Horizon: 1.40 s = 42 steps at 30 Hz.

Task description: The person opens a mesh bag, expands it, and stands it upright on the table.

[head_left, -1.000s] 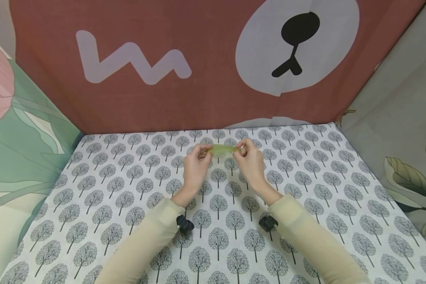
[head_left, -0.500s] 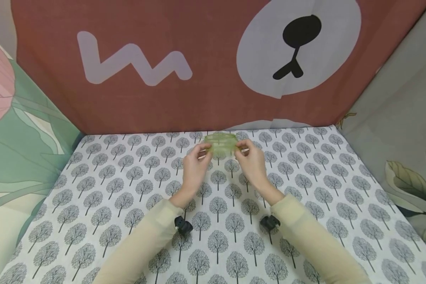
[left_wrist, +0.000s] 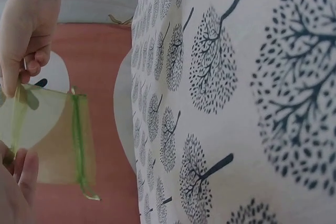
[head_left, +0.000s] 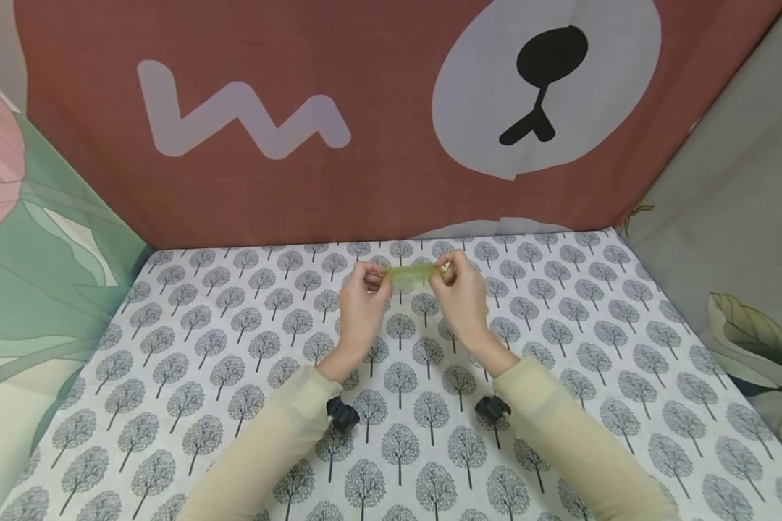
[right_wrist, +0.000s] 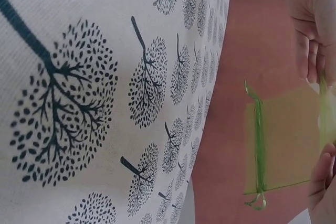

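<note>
A sheer light-green drawstring bag (head_left: pixel 412 275) is stretched between both hands above the far middle of the table. My left hand (head_left: pixel 360 307) pinches one corner and my right hand (head_left: pixel 461 300) pinches the opposite one. In the left wrist view the bag (left_wrist: pixel 55 145) hangs flat from the fingers, with its darker green drawstring (left_wrist: pixel 79 140) at the lower end, toward the tabletop. The right wrist view shows the same drawstring (right_wrist: pixel 259 145) with small loops at its ends. Nothing shows inside the see-through fabric.
A white cloth with tree prints (head_left: pixel 400 434) covers the table. Behind it rises a red-brown fabric wall (head_left: pixel 391 195) with a bear face. Patterned curtains (head_left: pixel 59 239) stand at both sides. A small black camera (head_left: pixel 342 414) sits at each wrist.
Half a second ago the bag was swung up and away, spread wide beyond the fingers. Now it hangs down again between the hands, which have barely shifted and keep their grip.
</note>
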Tool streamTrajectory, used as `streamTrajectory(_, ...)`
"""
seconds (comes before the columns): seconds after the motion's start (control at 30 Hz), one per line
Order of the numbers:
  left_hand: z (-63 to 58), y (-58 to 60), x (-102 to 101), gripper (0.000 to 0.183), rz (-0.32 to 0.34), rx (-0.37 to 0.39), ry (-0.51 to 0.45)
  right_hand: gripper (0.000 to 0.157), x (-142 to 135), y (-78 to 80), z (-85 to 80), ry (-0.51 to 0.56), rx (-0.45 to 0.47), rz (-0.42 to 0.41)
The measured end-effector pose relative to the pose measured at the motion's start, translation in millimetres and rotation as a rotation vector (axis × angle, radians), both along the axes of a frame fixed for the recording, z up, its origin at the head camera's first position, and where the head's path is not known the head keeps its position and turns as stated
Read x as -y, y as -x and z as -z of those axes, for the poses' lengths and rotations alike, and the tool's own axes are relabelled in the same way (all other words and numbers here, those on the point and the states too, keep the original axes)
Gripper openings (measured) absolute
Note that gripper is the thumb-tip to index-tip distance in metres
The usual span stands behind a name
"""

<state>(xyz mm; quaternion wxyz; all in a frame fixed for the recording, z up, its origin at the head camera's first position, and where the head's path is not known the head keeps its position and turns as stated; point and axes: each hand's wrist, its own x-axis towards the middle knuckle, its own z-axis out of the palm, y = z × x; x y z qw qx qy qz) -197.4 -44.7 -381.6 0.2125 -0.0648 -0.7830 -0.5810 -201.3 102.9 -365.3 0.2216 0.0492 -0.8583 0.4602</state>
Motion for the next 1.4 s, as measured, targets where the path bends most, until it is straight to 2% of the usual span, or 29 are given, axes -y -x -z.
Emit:
streamTrajectory(0.17, -1.9, 1.9, 4, 0.017, 0.005, 0.074, 0.028, 0.017, 0, 0.3, 2.0, -0.015, 0.013, 0.006)
streamTrajectory(0.3, -0.4, 5.7, 9, 0.016, 0.008, 0.123, 0.038, 0.017, -1, 1.8, 2.8, -0.007, 0.084, -0.01)
streamTrajectory(0.43, 1.7, 6.8, 13, 0.015, -0.001, 0.138, 0.04, 0.02, -2, 2.2, 4.0, -0.011, 0.149, -0.067)
streamTrajectory(0.53, 2.1, 5.8, 13, 0.017, -0.003, 0.116, 0.029, 0.024, -2, 1.9, 5.3, -0.002, 0.147, -0.09)
streamTrajectory(0.67, 1.8, 3.8, 11, 0.02, -0.011, 0.047, -0.004, 0.022, 1, 1.1, 7.6, 0.032, 0.075, -0.062)
streamTrajectory(0.9, 0.1, 1.2, 5, 0.022, -0.04, -0.066, -0.076, 0.014, 8, -0.7, 8.7, 0.089, -0.118, -0.026)
streamTrajectory(1.03, -1.7, 1.0, 4, 0.019, -0.066, -0.11, -0.099, 0.014, 10, -1.3, 8.4, 0.12, -0.175, -0.019)
streamTrajectory(1.23, -5.0, 0.4, 2, 0.016, -0.073, -0.121, -0.118, 0.016, 11, -1.6, 7.5, 0.121, -0.221, 0.005)
streamTrajectory(1.4, -7.8, -0.8, 1, 0.019, -0.057, -0.082, -0.129, 0.017, 11, -1.7, 6.5, 0.105, -0.255, 0.023)
